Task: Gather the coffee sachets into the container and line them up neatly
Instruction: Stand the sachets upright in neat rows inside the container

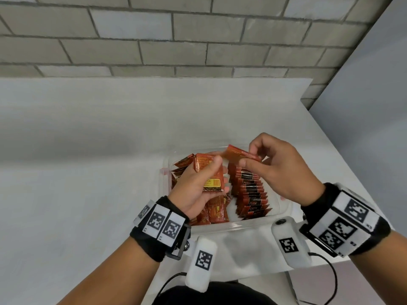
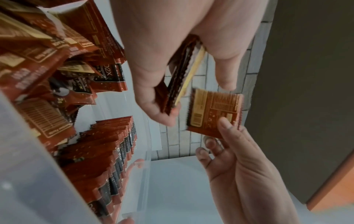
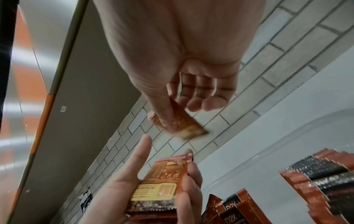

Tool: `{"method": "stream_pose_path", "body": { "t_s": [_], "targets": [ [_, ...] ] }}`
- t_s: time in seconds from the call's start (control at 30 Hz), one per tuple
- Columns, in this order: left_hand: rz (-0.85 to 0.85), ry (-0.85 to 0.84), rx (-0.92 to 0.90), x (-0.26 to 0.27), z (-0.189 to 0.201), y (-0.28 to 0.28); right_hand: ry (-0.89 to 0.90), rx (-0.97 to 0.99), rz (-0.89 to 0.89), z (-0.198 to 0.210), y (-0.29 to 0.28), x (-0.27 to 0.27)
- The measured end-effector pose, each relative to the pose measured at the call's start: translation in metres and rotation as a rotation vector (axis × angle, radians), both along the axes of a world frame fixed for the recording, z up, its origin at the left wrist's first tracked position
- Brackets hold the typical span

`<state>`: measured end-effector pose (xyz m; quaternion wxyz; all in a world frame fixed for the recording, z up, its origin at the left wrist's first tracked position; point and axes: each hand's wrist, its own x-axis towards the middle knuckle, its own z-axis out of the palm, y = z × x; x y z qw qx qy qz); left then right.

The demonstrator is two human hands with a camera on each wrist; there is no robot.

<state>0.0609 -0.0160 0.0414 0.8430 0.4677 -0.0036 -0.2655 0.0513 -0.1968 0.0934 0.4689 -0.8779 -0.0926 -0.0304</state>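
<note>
Sorting is mid-way: left hand [image 1: 199, 186] clasps a small stack of sachets [image 1: 210, 172] above the container [image 1: 253, 225] on the table [image 1: 88, 150], right hand [image 1: 284, 168] pinches one sachet [image 1: 241, 153], which likely next joins the tidy row [image 1: 251, 192].

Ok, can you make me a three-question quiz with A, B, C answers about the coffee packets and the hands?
1. Where is the neat row of sachets?
A. on the floor
B. inside the clear container
C. on a shelf

2. What colour are the sachets mostly?
A. red-brown
B. blue
C. green

3. What is the right hand doing?
A. resting flat
B. pinching one sachet
C. holding a cup

Answers:
1 B, the row stands within its walls.
2 A, all show red-brown wrappers.
3 B, thumb and fingers pinch it, while the left hand holds a stack of sachets.
</note>
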Motion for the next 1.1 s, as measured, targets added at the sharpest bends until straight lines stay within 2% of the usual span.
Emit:
{"method": "stream_pose_path", "body": {
  "t_s": [0.07,0.2,0.27,0.33,0.43,0.53,0.73,0.97,1.03,1.1],
  "targets": [
    [0.017,0.049,-0.049,0.001,-0.002,0.001,-0.06,-0.09,0.073,-0.001,0.0,-0.003],
    [0.015,0.02,-0.099,0.003,-0.002,0.001,0.056,-0.326,0.258,-0.008,0.0,-0.007],
    [0.018,-0.007,-0.086,0.005,-0.001,0.002,0.071,-0.256,0.239,-0.006,-0.002,-0.007],
    [0.01,-0.011,-0.076,0.005,0.0,0.001,0.016,-0.159,0.141,-0.002,-0.003,-0.007],
    [-0.01,-0.013,-0.019,0.005,0.0,-0.001,-0.034,-0.216,0.051,-0.002,-0.003,-0.004],
    [-0.045,-0.032,0.008,0.002,0.002,-0.006,0.116,-0.197,0.034,-0.002,-0.002,-0.002],
    [-0.003,-0.038,0.002,0.0,0.003,-0.01,0.326,0.082,-0.042,-0.006,-0.001,-0.01],
    [-0.025,-0.015,0.002,0.0,0.003,-0.01,0.146,0.038,0.026,-0.003,0.0,-0.012],
    [-0.022,-0.034,-0.002,-0.001,0.004,-0.01,0.199,0.16,0.013,-0.005,-0.002,-0.012],
    [-0.019,-0.051,-0.017,-0.002,0.003,-0.012,0.345,0.334,-0.058,-0.005,-0.004,-0.015]
  ]
}}
